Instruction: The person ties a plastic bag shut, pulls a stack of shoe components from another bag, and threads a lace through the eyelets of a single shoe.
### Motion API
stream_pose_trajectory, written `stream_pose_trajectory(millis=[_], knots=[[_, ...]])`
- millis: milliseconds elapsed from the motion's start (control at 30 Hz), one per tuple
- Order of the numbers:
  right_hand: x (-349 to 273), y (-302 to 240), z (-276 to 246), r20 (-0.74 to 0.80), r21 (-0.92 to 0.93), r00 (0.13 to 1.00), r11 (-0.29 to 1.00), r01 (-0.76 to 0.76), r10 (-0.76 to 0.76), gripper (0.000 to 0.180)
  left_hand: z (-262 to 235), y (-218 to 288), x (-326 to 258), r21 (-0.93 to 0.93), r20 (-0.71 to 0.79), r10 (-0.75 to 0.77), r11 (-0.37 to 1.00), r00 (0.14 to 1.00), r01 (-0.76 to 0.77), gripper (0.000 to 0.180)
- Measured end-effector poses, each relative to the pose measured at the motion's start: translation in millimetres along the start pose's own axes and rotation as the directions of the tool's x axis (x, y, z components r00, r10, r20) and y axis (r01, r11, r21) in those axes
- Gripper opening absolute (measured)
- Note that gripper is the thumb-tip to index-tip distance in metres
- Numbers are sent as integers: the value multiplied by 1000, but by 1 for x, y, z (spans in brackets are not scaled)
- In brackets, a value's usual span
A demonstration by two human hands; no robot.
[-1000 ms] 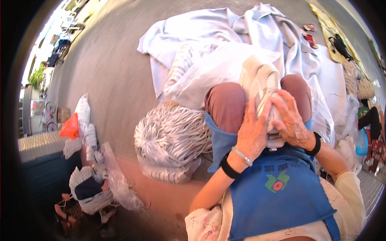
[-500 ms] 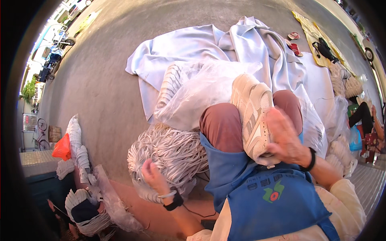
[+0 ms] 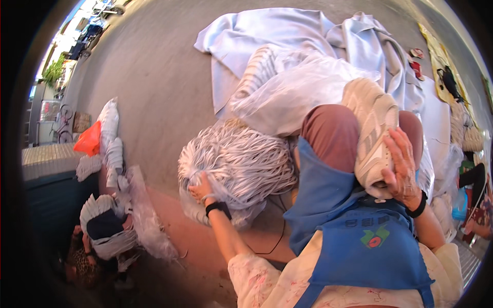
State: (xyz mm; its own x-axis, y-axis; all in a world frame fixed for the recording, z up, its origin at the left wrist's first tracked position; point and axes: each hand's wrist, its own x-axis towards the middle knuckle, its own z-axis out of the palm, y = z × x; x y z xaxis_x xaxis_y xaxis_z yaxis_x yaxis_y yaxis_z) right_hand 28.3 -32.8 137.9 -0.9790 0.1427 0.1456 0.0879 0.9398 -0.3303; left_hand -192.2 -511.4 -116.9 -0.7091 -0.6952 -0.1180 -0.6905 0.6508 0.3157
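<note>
My right hand (image 3: 403, 172) grips a beige sneaker (image 3: 372, 138), with its fingers along the side and the thumb near the opening. The sneaker lies between my knees, heel end toward me, above the blue apron (image 3: 354, 256) on my lap. To my left is a large bundle of whitish shoelaces (image 3: 246, 159), partly wrapped in clear plastic. My left hand (image 3: 200, 190) reaches to the bundle's near left end, its fingers closed on the laces there; the fingertips are partly hidden. No lace shows in the sneaker's eyelets.
A clear plastic bag (image 3: 303, 97) with stacked pale pieces lies ahead on a light grey sheet (image 3: 267, 31). At the left are an orange bag (image 3: 89, 138) and wrapped white stacks (image 3: 109, 118). Another person's arm (image 3: 480, 228) shows at the far right; another person sits at the lower left.
My left hand has gone from hovering beside the lace bundle to gripping its end. My right hand has settled around the sneaker's side. The whole view has swung left.
</note>
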Motion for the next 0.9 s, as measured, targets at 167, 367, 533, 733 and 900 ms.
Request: stream_pose_trajectory(millis=[167, 367, 533, 733, 900], knots=[[1, -3, 1, 6, 35, 1000, 999, -18, 18, 55, -8, 8, 12, -126, 186, -53, 989, 981, 77, 97], [0, -6, 1, 0, 60, 1000, 998, -25, 25, 51, -17, 3, -1, -146, 320, -40, 985, 947, 91, 86], [3, -16, -11, -51, -41, 998, 999, -31, 29, 50, -46, 6, -49, -836, 532, 224, 288, 816, 466, 60], [8, -68, -40, -166, 359, 984, 925, 127, -71, 39, -115, 7, -117, -890, 311, 678, -38, 666, 454, 66], [21, -100, -37, 0, 740, 940, 633, 229, -340, 25, -148, 16, -178, -871, 318, 852, 88, 417, 483, 66]])
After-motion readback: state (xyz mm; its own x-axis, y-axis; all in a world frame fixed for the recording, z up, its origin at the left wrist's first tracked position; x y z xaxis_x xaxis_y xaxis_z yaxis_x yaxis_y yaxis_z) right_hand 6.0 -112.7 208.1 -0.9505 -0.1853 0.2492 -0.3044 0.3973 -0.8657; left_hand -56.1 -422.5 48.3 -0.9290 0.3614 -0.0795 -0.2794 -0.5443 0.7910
